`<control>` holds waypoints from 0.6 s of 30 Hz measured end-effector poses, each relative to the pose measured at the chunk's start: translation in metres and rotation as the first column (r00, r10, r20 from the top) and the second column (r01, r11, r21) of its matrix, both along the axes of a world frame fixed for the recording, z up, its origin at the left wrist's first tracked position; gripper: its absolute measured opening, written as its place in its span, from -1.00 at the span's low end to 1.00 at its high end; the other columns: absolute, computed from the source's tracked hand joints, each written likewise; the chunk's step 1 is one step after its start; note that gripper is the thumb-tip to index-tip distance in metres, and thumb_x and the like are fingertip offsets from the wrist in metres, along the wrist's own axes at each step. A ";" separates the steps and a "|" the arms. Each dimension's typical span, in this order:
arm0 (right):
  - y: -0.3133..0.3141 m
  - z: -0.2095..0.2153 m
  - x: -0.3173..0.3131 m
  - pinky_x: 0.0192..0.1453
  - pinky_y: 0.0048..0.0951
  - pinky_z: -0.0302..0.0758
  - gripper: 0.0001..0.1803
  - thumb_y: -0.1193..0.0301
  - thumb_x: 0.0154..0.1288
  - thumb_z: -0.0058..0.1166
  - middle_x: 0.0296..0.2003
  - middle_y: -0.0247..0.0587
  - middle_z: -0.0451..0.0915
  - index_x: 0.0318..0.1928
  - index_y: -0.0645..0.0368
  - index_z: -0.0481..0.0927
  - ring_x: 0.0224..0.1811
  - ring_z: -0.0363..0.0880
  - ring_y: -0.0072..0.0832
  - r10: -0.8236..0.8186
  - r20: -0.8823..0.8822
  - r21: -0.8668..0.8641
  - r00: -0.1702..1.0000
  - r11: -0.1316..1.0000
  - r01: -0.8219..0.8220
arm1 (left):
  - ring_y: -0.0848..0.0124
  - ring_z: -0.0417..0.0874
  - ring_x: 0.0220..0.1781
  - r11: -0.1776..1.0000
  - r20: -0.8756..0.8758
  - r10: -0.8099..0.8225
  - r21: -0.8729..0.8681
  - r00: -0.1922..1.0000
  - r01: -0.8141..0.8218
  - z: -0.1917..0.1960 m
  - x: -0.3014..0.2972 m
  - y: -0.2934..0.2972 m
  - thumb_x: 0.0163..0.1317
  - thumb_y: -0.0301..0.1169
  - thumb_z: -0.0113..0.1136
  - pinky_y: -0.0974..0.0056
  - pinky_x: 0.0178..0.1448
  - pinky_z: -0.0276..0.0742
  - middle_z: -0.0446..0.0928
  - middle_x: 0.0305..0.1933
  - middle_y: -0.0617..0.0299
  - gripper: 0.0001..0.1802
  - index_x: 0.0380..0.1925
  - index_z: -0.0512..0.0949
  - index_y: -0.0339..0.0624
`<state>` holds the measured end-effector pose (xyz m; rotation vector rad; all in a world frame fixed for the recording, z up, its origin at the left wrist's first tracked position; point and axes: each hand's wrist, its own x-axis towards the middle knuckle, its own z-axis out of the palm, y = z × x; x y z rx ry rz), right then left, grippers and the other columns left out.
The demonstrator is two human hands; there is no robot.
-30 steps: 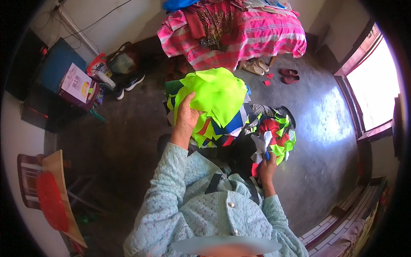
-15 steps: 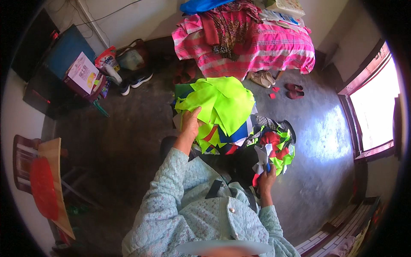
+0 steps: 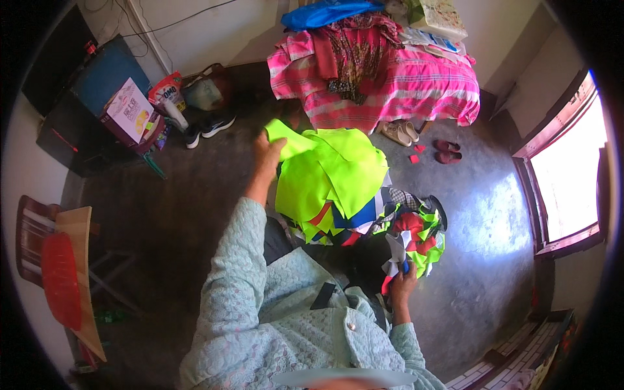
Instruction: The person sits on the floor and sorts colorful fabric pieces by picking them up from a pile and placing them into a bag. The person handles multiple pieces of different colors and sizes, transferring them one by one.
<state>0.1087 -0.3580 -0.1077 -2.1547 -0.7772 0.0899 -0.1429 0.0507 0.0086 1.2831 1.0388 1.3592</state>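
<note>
A heap of fabric pieces (image 3: 325, 182) lies before me, mostly bright yellow-green on top, with blue, red and white edges showing lower down. My left hand (image 3: 268, 155) pinches one yellow-green fabric piece (image 3: 286, 138) at the heap's far left edge, its near part raised and folded over. Low on the right, my right hand (image 3: 404, 281) is closed around something small and blue, too hidden to name. It is beside a round dark container (image 3: 439, 209) filled with red, white, checked and yellow-green scraps (image 3: 416, 234).
A bed or bench with a pink checked cover (image 3: 416, 84) stands at the far side, shoes (image 3: 447, 151) and red scraps (image 3: 415, 158) near it. Left are a wooden chair (image 3: 32, 237) with a board, a box (image 3: 130, 110) and sneakers (image 3: 214, 127). A bright doorway (image 3: 565, 162) opens at right.
My left hand has moved away and left across the heap, lifting a yellow-green piece at its edge. My right hand stays beside the scrap container.
</note>
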 end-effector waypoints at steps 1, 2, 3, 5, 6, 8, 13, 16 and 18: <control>-0.002 -0.001 0.000 -0.19 -0.20 0.42 -0.81 0.57 0.10 0.09 -0.34 0.01 0.50 -0.23 0.24 0.45 -0.27 0.51 0.00 -0.009 0.004 -0.004 1.000 1.000 0.009 | 0.21 0.61 -0.26 0.990 -0.161 0.093 0.118 0.983 -0.074 0.019 -0.004 0.005 -0.06 -0.49 0.24 0.19 -0.11 0.50 0.57 -0.28 0.04 -0.66 -0.22 0.49 -0.34; -0.003 -0.003 0.001 -0.19 -0.19 0.42 -0.81 0.57 0.10 0.09 -0.34 0.02 0.50 -0.23 0.24 0.45 -0.27 0.50 0.01 -0.013 -0.004 -0.011 1.000 1.000 0.013 | 0.13 0.60 -0.27 0.961 -0.303 0.201 0.245 0.931 -0.128 0.034 -0.008 0.012 -0.09 -0.50 0.23 0.15 -0.13 0.48 0.55 -0.31 -0.02 -0.68 -0.27 0.47 -0.36; -0.002 -0.005 0.003 -0.19 -0.18 0.42 -0.80 0.57 0.09 0.09 -0.33 0.02 0.50 -0.23 0.24 0.45 -0.27 0.50 0.01 -0.006 -0.011 -0.015 1.000 1.000 0.005 | -0.03 0.56 -0.27 0.885 -0.387 0.372 0.423 0.844 -0.196 0.036 -0.016 0.025 -0.12 -0.50 0.20 0.08 -0.16 0.45 0.49 -0.33 -0.13 -0.69 -0.32 0.43 -0.39; -0.003 -0.006 0.003 -0.19 -0.17 0.42 -0.80 0.57 0.09 0.10 -0.33 0.02 0.50 -0.22 0.24 0.45 -0.27 0.50 0.02 -0.013 -0.022 -0.015 1.000 1.000 0.013 | -0.10 0.51 -0.24 0.726 -0.437 0.542 0.674 0.718 -0.137 0.058 -0.013 0.028 -0.10 -0.52 0.17 0.00 -0.16 0.44 0.44 -0.28 -0.12 -0.74 -0.34 0.41 -0.32; -0.003 -0.003 0.002 -0.19 -0.17 0.42 -0.80 0.57 0.09 0.10 -0.33 0.03 0.50 -0.22 0.24 0.45 -0.27 0.50 0.03 -0.011 -0.022 -0.008 1.000 1.000 0.010 | -0.11 0.50 -0.24 0.686 -0.462 0.564 0.724 0.684 -0.077 0.062 -0.013 0.029 -0.08 -0.54 0.14 -0.01 -0.16 0.44 0.43 -0.27 -0.09 -0.77 -0.36 0.41 -0.29; -0.002 -0.003 0.001 -0.19 -0.17 0.42 -0.80 0.57 0.09 0.10 -0.33 0.03 0.50 -0.22 0.24 0.46 -0.27 0.49 0.03 -0.011 -0.015 -0.009 1.000 1.000 0.011 | -0.10 0.50 -0.23 0.735 -0.634 0.483 0.668 0.605 0.114 0.056 -0.008 0.027 -0.04 -0.59 0.06 -0.05 -0.17 0.45 0.41 -0.24 -0.04 -0.84 -0.39 0.39 -0.24; 0.001 0.003 0.000 -0.18 -0.18 0.42 -0.81 0.57 0.10 0.08 -0.33 0.02 0.50 -0.22 0.24 0.46 -0.27 0.50 0.02 -0.003 -0.003 0.000 1.000 1.000 0.003 | 0.04 0.51 0.08 0.783 -0.904 0.157 0.359 0.397 0.508 -0.025 0.006 0.021 0.07 -0.63 -0.02 0.04 0.03 0.50 0.43 0.16 0.04 -0.63 -0.09 0.44 -0.09; 0.001 0.006 -0.002 -0.17 -0.18 0.42 -0.82 0.60 0.10 0.05 -0.32 0.02 0.50 -0.23 0.24 0.45 -0.27 0.50 0.02 0.006 0.009 0.017 1.000 1.000 -0.006 | 0.12 0.44 0.24 0.803 -0.937 0.060 0.250 0.344 0.541 -0.043 0.013 0.003 0.08 -0.66 -0.04 0.04 0.18 0.43 0.33 0.31 0.10 -0.40 0.17 0.36 0.07; 0.002 0.012 -0.004 -0.17 -0.18 0.42 -0.83 0.59 0.11 0.05 -0.33 0.01 0.48 -0.24 0.25 0.45 -0.27 0.50 0.02 0.004 0.034 0.009 0.999 1.000 -0.004 | 0.15 0.39 0.30 0.793 -0.945 0.088 0.258 0.315 0.552 -0.045 0.010 -0.001 0.09 -0.68 -0.06 0.00 0.25 0.38 0.30 0.34 0.13 -0.27 0.29 0.26 0.19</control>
